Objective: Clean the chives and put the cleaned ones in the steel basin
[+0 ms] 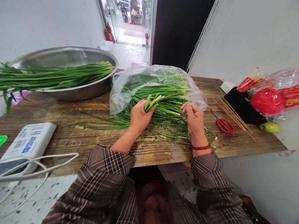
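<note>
My left hand (140,116) is closed round a small bunch of garlic chives (154,101), with the pale stem ends poking out to the right. To its right, my right hand (194,119) has its thumb and fingers pinched together near the stem ends; what they hold, if anything, is too small to make out. Behind both hands a clear plastic bag (123,99) lies open with a heap of long green chives (160,91) in it. Loose leaves and trimmings (174,133) are scattered on the wooden table (144,156) beneath my hands.
A large steel basin (83,90) at the left holds more chives. Nearer stands a white box-shaped device (28,145) with white cables (56,158). Red-handled scissors (224,124), thin bamboo sticks (233,116), a black container (241,105) and a green fruit (270,127) are at the right.
</note>
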